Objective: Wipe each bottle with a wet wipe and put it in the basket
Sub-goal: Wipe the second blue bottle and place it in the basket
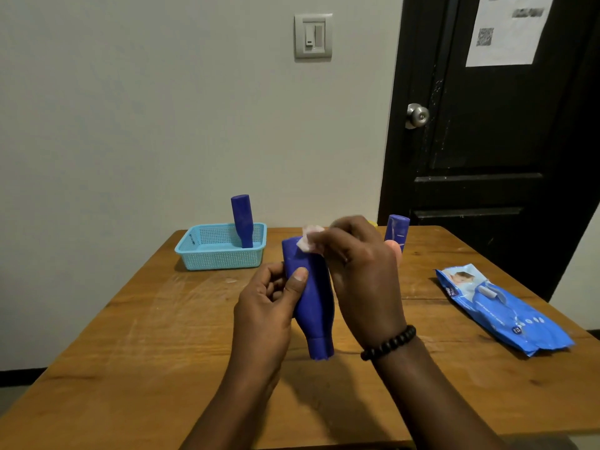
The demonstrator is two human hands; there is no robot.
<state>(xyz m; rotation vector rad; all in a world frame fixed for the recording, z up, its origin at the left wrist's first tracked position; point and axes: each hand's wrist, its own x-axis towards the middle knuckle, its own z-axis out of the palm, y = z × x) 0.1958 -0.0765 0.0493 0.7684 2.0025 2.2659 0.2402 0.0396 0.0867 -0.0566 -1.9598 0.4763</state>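
Progress: 1 bottle in, 1 mid-wipe, at least 1 waiting

Landmark = basket (220,251), light blue, far-left part of table (130,336).
- Done: one blue bottle (242,220) stands cap-down inside basket, leaning a bit against its right side. Counting that as finished, though can't verify it got wiped.
- In hand: 2nd blue bottle (311,297), near side and to the right of basket, held off the table, cap end down toward the camera. Left hand (269,306) grips it, fingers and thumb curled round its body. Right hand (360,264) pinches small wet wipe (310,240) against bottle's upper end. So wipe looks underway, prob the base end; rest of body likely still to do.
- Left: 3rd blue bottle (396,232) upright, well right of basket, partly hidden behind right hand. Something yellow behind it, can't tell what.
- Wipes pack (500,306) lies flat far right of basket, nearer table's right edge
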